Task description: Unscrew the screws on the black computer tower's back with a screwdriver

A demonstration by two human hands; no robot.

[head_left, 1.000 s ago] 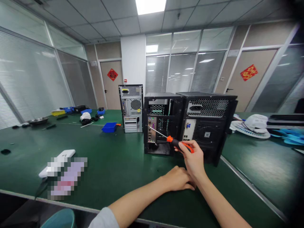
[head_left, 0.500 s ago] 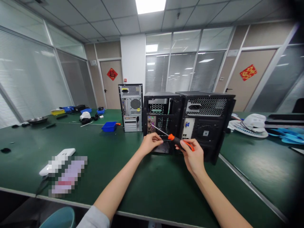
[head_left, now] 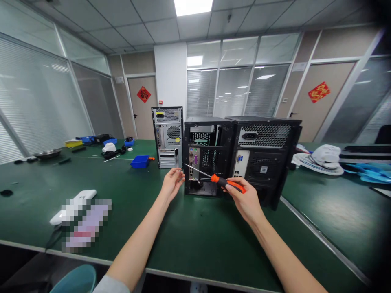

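Grip of right hand (head_left: 244, 199) wraps an orange-and-black-handled screwdriver (head_left: 222, 182), aimed ten o'clock before a black metal tower case (head_left: 210, 147); port panel (head_left: 192, 156) still fitted, work seems partway; left hand (head_left: 171, 185) curled, hold unclear.

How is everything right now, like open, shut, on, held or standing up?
Screwdriver: held, tip pointing left.
Right hand: closed around the screwdriver's handle.
Left hand: fingers bunched; too small to tell if holding anything.
Middle computer case: upright, gap open near its top.
Silver computer case: upright.
Rightmost computer case: upright.
Blue tray: resting on the green table.
Ceiling light: on.
Left door: shut.
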